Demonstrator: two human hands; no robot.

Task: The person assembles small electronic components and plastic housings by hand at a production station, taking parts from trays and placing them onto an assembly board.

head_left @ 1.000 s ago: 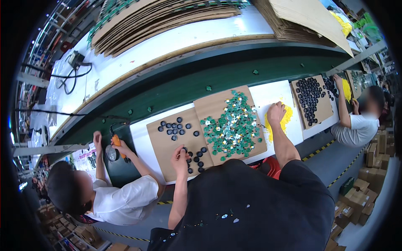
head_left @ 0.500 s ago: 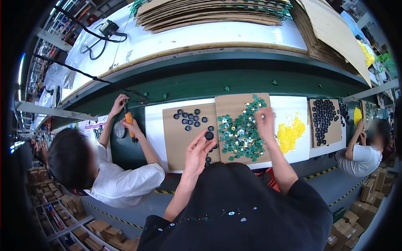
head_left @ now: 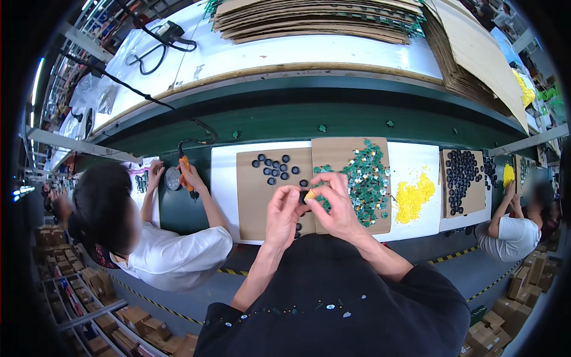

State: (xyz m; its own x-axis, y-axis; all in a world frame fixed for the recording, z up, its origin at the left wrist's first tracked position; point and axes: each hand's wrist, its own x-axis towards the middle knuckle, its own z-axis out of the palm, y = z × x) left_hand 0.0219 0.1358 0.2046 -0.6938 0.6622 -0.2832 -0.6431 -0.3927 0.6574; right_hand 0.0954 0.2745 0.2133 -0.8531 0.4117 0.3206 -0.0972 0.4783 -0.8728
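A round black cap (head_left: 303, 197) is pinched by the left hand (head_left: 282, 214), a small yellow piece (head_left: 310, 194) by the right hand (head_left: 338, 209).

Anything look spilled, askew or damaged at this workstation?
Nothing looks clearly damaged. One mild oddity: a few small green pieces sit singly on the dark green strip, apart from the main green pile; that may be deliberate.
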